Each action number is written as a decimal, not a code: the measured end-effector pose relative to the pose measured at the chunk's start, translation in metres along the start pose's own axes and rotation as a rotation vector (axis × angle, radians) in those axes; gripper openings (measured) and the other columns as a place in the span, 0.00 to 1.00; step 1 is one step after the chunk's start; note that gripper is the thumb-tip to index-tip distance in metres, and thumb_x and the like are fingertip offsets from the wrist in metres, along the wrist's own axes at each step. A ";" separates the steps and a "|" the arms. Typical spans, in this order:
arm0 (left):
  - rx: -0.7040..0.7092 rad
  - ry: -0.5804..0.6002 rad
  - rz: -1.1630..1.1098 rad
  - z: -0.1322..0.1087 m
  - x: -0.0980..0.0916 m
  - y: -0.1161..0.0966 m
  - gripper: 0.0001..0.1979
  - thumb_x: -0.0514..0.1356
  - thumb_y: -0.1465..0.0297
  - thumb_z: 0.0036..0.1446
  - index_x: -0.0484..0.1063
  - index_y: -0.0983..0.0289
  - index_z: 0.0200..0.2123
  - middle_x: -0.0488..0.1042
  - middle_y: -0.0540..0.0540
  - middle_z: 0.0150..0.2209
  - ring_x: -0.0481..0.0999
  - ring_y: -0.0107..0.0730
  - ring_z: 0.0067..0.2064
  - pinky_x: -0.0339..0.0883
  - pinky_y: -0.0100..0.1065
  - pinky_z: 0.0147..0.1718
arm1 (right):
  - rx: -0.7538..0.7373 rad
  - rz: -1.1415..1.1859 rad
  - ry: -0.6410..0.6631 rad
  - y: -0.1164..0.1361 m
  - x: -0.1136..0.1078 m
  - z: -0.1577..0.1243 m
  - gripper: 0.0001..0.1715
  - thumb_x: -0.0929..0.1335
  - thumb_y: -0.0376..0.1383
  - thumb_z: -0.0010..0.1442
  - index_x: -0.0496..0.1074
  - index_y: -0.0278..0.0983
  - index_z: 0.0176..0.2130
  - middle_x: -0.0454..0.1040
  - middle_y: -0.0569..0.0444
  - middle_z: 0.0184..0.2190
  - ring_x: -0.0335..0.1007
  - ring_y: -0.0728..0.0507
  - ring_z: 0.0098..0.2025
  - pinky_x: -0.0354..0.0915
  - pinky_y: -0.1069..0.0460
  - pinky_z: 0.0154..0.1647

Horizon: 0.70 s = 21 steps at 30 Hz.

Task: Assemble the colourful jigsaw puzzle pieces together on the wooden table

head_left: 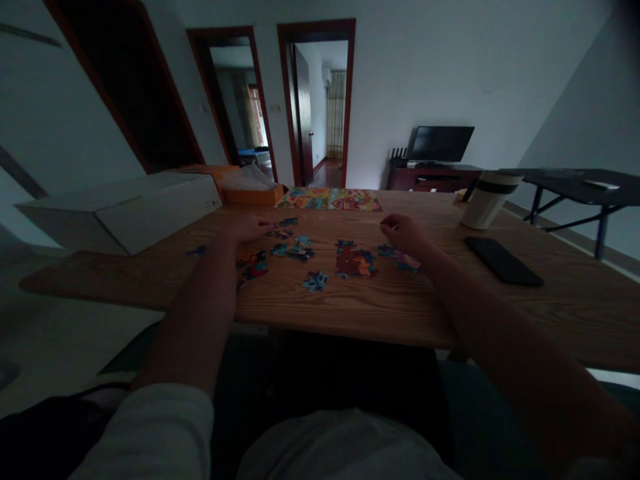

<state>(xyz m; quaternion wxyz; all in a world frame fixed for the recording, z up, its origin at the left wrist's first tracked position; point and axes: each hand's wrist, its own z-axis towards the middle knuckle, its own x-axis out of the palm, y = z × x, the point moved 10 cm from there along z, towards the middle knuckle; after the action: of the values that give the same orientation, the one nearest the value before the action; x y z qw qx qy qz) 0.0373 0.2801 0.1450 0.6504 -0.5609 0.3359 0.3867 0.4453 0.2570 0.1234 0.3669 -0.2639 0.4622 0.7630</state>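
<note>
My left hand [249, 228] reaches over the left part of the wooden table, its fingers drawn together at the edge of a small group of loose jigsaw puzzle pieces [283, 233]. Whether a piece is between those fingertips is too dark to tell. My right hand [404, 232] is raised a little above the table with fingers curled in a pinch; anything inside is hidden. Between the hands lies a joined, reddish-brown puzzle section [354, 260]. Blue pieces [315, 281] and a light-blue cluster [300, 249] lie left of it. More pieces [406, 261] sit under my right wrist, and a dark colourful section [256, 265] beside my left forearm.
A colourful picture sheet [330, 199] lies at the table's far edge. A white box [150, 213] and an orange box [253, 195] stand at the left. On the right are a black phone [501, 261] and a pale cup with a dark band [487, 203].
</note>
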 end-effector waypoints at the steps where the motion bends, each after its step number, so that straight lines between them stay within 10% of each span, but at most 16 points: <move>1: -0.014 -0.005 0.009 0.000 -0.002 0.007 0.11 0.62 0.65 0.61 0.81 0.61 0.42 0.82 0.59 0.48 0.80 0.46 0.48 0.70 0.40 0.50 | -0.003 0.003 0.005 0.001 0.001 -0.001 0.11 0.67 0.35 0.62 0.79 0.35 0.40 0.81 0.44 0.38 0.76 0.40 0.38 0.68 0.47 0.41; 13: -0.153 -0.359 -0.079 -0.009 -0.046 0.031 0.16 0.56 0.66 0.65 0.77 0.66 0.50 0.80 0.61 0.51 0.78 0.41 0.50 0.69 0.36 0.51 | -0.020 0.006 0.018 0.000 0.001 -0.001 0.10 0.67 0.34 0.62 0.79 0.34 0.39 0.82 0.44 0.38 0.77 0.39 0.38 0.68 0.47 0.41; 21: 0.011 -0.084 0.030 0.008 0.007 0.006 0.16 0.60 0.65 0.63 0.79 0.63 0.51 0.80 0.62 0.52 0.79 0.45 0.50 0.70 0.38 0.51 | -0.031 0.006 0.021 0.003 0.003 -0.002 0.10 0.67 0.35 0.60 0.79 0.35 0.38 0.81 0.44 0.37 0.76 0.39 0.36 0.68 0.47 0.39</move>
<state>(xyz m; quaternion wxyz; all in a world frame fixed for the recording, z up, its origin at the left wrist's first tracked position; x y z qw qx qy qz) 0.0355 0.2891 0.1370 0.6611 -0.5355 0.3188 0.4177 0.4413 0.2549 0.1219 0.3557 -0.2762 0.4549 0.7682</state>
